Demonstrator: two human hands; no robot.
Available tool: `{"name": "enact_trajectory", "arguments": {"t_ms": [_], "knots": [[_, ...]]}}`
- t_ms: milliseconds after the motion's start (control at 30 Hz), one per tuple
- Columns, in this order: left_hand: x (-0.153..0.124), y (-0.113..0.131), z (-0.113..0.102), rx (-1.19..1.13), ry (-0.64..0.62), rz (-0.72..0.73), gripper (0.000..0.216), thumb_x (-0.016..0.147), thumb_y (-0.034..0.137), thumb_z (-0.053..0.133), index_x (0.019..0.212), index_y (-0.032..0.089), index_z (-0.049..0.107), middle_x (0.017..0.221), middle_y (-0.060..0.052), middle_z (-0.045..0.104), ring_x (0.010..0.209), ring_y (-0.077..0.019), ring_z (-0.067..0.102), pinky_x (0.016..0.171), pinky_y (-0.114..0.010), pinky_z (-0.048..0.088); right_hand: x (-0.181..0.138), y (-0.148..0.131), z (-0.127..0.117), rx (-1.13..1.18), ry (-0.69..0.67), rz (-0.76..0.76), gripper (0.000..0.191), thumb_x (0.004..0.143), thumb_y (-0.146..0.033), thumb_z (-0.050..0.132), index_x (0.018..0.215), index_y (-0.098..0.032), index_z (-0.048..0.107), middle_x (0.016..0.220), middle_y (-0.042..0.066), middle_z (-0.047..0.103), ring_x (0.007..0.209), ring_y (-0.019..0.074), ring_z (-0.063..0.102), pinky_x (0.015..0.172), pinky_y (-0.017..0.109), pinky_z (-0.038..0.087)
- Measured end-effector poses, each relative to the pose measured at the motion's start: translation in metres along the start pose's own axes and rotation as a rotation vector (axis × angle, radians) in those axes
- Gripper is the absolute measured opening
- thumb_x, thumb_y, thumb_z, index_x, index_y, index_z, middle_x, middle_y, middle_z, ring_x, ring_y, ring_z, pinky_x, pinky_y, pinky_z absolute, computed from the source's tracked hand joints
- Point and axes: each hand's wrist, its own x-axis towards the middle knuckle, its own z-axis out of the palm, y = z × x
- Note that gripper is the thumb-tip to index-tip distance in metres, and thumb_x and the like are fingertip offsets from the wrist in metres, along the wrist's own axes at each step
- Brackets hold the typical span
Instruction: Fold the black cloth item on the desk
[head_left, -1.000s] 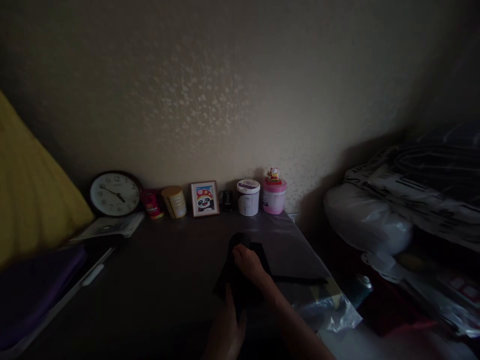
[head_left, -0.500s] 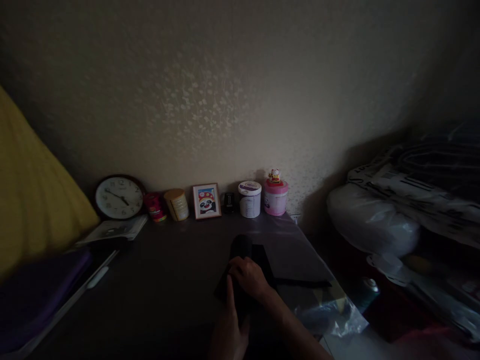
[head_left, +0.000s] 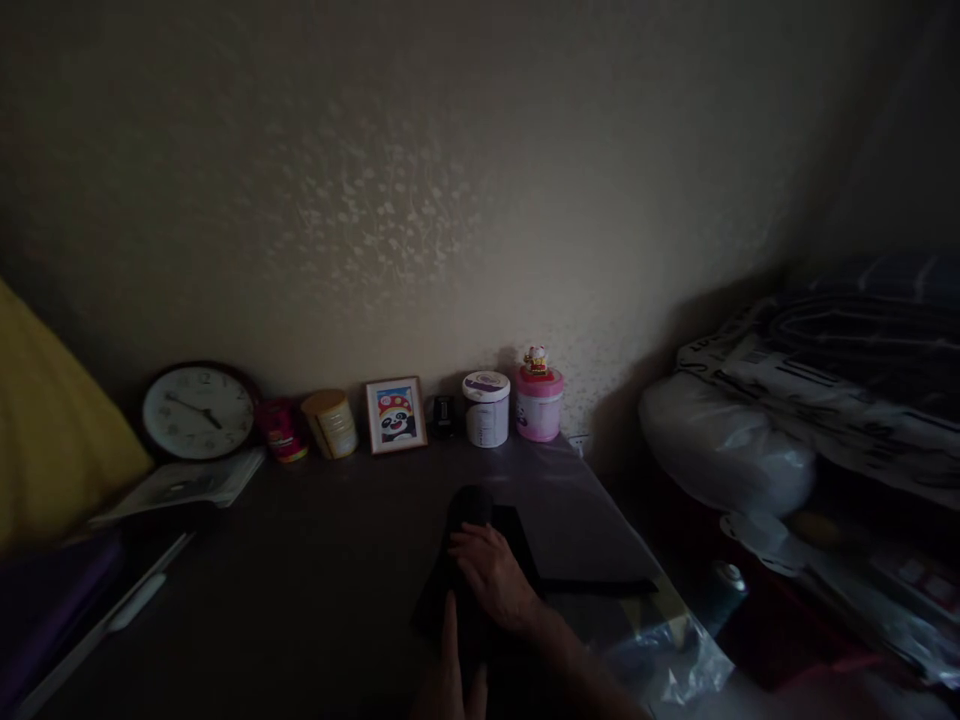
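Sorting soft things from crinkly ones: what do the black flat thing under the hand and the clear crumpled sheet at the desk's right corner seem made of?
Black flat thing: probably soft matte cloth; it shows no shine and a limp rounded end, though the dimness leaves doubt. Clear crumpled sheet: thin glossy plastic film; see-through, wrinkled, with bright glints.

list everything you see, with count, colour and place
clock: 1, white face, far left
red can: 1, right of clock
gold can: 1, beside red can
framed picture: 1, panda print, centre back
white tub: 1, right of picture
pink tub: 1, beside white tub
figurine: 1, atop pink tub
dark cloth: 1, black, table centre
plastic bag: 1, clear, right edge
hands: 2, right hand flat on dark cloth, left hand at its near edge
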Motion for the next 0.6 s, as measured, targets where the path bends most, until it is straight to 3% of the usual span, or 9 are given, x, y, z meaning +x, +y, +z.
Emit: {"name": "enact_trajectory", "arguments": {"t_ms": [200,300,500,600], "knots": [[0.0,0.003,-0.002,-0.02,-0.002,-0.038,0.067,0.08,0.019,0.035,0.138,0.007,0.005,0.116,-0.012,0.058,0.1,-0.0174,0.057,0.09,-0.026,0.038,0.049,0.044,0.01,0.01,-0.049,0.114,0.031,0.091,-0.025,0.033,0.109,-0.024,0.057,0.119,0.001,0.057,0.122,0.0143,0.037,0.102,0.039,0.022],[-0.002,0.005,-0.004,-0.103,-0.035,-0.054,0.068,0.081,0.018,0.034,0.138,0.011,-0.003,0.115,-0.008,0.059,0.101,-0.0148,0.057,0.09,-0.025,0.038,0.06,0.057,0.009,0.047,-0.011,0.263,0.029,0.088,-0.025,0.039,0.11,-0.025,0.057,0.121,0.0,0.056,0.119,0.014,0.041,0.101,0.033,0.025],[-0.006,0.007,-0.005,-0.1,0.069,-0.029,0.063,0.083,0.022,0.033,0.139,0.011,0.006,0.136,-0.01,0.037,0.117,-0.0164,0.045,0.097,-0.027,0.035,0.032,0.081,-0.017,0.077,0.158,0.643,0.035,0.086,-0.025,0.03,0.106,-0.015,0.058,0.109,0.012,0.06,0.103,0.0201,0.052,0.089,0.032,0.036],[-0.007,0.009,-0.007,-0.164,0.022,-0.043,0.063,0.085,0.022,0.032,0.139,0.013,0.001,0.134,-0.011,0.041,0.115,-0.0162,0.047,0.098,-0.029,0.034,0.006,0.088,-0.033,0.134,0.165,0.751,0.035,0.083,-0.032,0.032,0.09,-0.017,0.063,0.088,0.009,0.065,0.083,0.0191,0.057,0.072,0.028,0.041]]}}
